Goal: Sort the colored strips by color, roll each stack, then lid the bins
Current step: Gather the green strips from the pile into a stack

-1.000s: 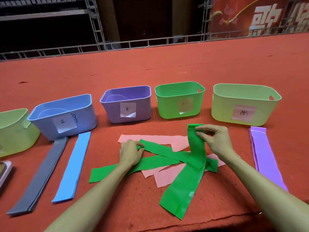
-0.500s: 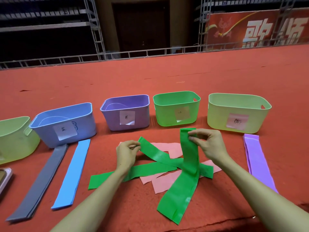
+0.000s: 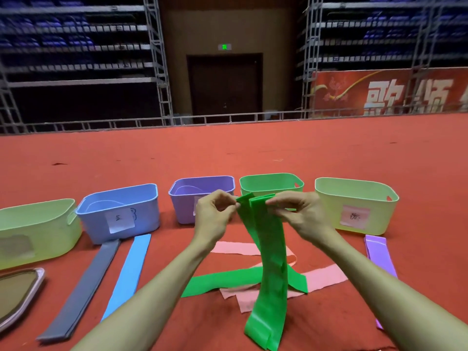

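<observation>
Both hands are raised in front of the green bin [image 3: 271, 184]. Left hand [image 3: 215, 214]: thumb and fingertips pinch the top end of a green strip. Right hand [image 3: 301, 214]: same pinch on a neighbouring top end. The held green strips [image 3: 269, 249] hang side by side, their lower ends lying on the red carpet [image 3: 228, 153].

One more green strip [image 3: 222, 281] lies flat across the pink strips [image 3: 326, 276] beneath the hands.

Sorted piles on the carpet:
- grey strips [image 3: 86, 287] and a blue strip [image 3: 129, 272], both before the blue bin [image 3: 121, 211]
- purple strips [image 3: 377, 252], before the pale green bin [image 3: 354, 206]

The purple bin [image 3: 200, 191] stands between the blue and green bins. All bins are unlidded; one lid [image 3: 20, 295] lies far left.
</observation>
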`<state>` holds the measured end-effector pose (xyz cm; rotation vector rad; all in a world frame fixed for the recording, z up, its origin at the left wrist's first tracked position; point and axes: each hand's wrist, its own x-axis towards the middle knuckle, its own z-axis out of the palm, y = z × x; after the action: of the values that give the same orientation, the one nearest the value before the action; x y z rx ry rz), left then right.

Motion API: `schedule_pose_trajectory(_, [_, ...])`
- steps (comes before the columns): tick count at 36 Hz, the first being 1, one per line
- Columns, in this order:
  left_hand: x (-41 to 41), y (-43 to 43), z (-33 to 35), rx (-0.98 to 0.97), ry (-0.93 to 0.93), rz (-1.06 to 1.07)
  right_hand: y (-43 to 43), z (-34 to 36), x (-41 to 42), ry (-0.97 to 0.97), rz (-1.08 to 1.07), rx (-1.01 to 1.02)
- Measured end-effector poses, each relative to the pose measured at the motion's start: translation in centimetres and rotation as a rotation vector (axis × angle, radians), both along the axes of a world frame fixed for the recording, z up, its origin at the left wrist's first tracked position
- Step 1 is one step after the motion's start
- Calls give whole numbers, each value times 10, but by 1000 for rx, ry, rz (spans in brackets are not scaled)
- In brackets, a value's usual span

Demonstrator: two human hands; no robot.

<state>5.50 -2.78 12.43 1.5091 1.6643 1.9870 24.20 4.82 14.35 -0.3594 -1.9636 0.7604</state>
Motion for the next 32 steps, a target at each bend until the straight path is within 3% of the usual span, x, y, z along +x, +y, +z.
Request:
schedule_pose_trajectory(12, [19,-19,35,15,72,-95,-15,25,-8,-12,-27,47])
schedule_pose_trajectory(25, [28,-29,41,2,-18,-213,-14,23,-9,1,-75,28])
schedule_pose_trajectory(32, [31,-24,38,23,46,-177,-13,18,-7,37,-94,35])
